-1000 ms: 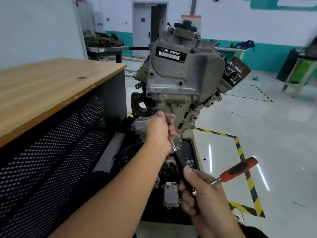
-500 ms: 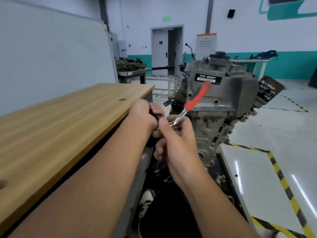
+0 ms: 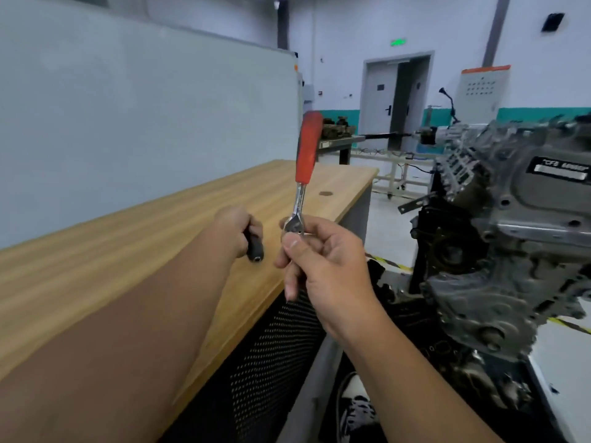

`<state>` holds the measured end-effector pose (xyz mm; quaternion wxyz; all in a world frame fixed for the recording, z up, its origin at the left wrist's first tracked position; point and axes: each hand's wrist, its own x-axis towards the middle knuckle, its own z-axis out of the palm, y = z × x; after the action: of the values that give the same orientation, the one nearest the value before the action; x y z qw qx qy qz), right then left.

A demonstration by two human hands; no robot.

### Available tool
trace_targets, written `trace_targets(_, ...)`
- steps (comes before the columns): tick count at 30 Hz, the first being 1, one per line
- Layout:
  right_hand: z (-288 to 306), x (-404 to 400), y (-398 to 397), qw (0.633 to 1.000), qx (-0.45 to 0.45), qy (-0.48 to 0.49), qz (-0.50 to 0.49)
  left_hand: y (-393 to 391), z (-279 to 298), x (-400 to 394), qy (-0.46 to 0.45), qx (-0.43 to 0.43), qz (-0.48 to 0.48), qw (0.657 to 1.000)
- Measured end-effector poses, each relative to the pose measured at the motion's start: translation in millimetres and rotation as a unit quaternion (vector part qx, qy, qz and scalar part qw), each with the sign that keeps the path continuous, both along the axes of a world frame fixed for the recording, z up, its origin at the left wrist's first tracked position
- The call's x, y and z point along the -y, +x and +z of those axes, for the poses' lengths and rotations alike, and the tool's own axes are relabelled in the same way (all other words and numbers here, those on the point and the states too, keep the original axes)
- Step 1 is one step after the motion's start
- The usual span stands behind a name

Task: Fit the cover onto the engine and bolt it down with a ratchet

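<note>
My right hand pinches the metal head of a ratchet, whose red handle points straight up. My left hand is closed around a black socket, a short gap to the left of the ratchet head, above the wooden bench top. The grey engine stands on its stand at the right, with a black label on its upper housing. Both hands are away from the engine.
The bench has a black perforated front panel. Yellow and black floor tape runs behind the engine. A shoe shows below my right arm. A table with parts and a doorway lie at the back.
The view swung left, away from the engine. Both hands rose from under the engine to above the bench. The socket and ratchet head, held together half a second ago, are now apart.
</note>
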<state>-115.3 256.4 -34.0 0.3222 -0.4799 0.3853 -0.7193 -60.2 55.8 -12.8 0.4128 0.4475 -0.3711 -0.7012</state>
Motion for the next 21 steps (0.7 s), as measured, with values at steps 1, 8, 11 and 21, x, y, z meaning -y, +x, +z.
trace_targets(1,2,10,3,0.999,0.001,0.032,-0.013,15,-9,16,-0.059,0.059,0.021,0.996)
trace_targets(8,-14,107,14,0.939,-0.009,0.332,-0.095,47,-49,57,-0.270,0.244,0.069,0.929)
trace_targets(11,-23,134,29,0.922,-0.026,0.377,-0.081,54,-53,65,-0.323,0.330,0.077,0.884)
trace_targets(21,-28,128,31,0.914,-0.003,0.383,-0.132,72,-59,70,-0.356,0.395,0.052,0.846)
